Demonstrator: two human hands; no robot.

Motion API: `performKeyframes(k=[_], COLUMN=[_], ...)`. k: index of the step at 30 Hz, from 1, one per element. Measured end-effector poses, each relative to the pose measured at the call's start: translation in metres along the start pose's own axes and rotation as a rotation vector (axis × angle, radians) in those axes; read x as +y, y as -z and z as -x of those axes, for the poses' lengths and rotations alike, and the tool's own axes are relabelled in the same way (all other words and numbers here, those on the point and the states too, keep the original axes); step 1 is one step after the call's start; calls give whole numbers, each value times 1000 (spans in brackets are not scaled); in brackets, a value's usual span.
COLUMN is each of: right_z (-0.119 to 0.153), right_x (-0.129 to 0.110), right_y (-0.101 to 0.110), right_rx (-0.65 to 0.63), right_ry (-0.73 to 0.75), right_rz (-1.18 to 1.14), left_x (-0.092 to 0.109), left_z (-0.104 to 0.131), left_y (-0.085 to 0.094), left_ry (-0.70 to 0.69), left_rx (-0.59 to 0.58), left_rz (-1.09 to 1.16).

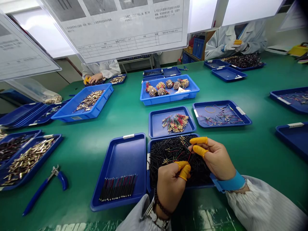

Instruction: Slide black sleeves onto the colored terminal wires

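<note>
Yellow finger cots [200, 150] cap some of your fingertips, both hands raised over the tube tray [148, 175]. Left hand [171, 183]: thumb and forefinger pressed together, pinching the lower part of a thin red wire [189, 157]; whether a tube sits in that grip too, cannot tell. Right hand [218, 158]: fingertips drawn close at the wire's upper part, exact contact partly hidden. Wire slants between the two, above black tubes [161, 147] with some loose wires [172, 159] among them. Just beside, in the side tray [126, 154], a row of sleeved wires [117, 189] lies side by side, coloured ends pointing away from you. Going by that row, the step in hand looks like fitting a tube onto this wire. Next move probably calls for a firm left pinch and a light, straight feed from the right, as so fine a lead would likely kink if pushed askew. More bunched wires [175, 123] lie in the far tray [154, 123].
</note>
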State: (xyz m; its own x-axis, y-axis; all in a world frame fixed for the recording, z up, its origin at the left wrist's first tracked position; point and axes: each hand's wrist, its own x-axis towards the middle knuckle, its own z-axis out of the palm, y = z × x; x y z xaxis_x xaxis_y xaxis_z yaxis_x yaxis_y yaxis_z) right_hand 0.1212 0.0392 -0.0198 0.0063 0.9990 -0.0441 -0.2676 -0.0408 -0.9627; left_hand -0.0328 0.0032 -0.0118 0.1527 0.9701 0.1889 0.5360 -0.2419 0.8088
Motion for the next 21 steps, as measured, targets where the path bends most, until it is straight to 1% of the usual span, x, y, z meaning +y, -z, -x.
performKeyframes(k=[3, 5, 8, 12, 18, 21], right_z=[2, 3, 2, 2, 12, 18], right_x=[-8, -14, -17, -15, -9, -3], right_y=[-2, -2, 2, 4, -10, -18], right_rx=[-138, -190, -157, -152, -134, -151], right_ry=[-35, -24, 17, 13, 53, 40], right_rz=[71, 89, 149, 237, 190, 155], left_x=[0, 0, -2, -2, -3, -4], left_z=[0, 0, 1, 3, 6, 8], left_y=[1, 1, 2, 3, 2, 2], left_ry=[-8, 7, 37, 35, -25, -58], left_rx=[14, 29, 78, 105, 169, 209], left_rz=[-26, 7, 64, 67, 4, -30])
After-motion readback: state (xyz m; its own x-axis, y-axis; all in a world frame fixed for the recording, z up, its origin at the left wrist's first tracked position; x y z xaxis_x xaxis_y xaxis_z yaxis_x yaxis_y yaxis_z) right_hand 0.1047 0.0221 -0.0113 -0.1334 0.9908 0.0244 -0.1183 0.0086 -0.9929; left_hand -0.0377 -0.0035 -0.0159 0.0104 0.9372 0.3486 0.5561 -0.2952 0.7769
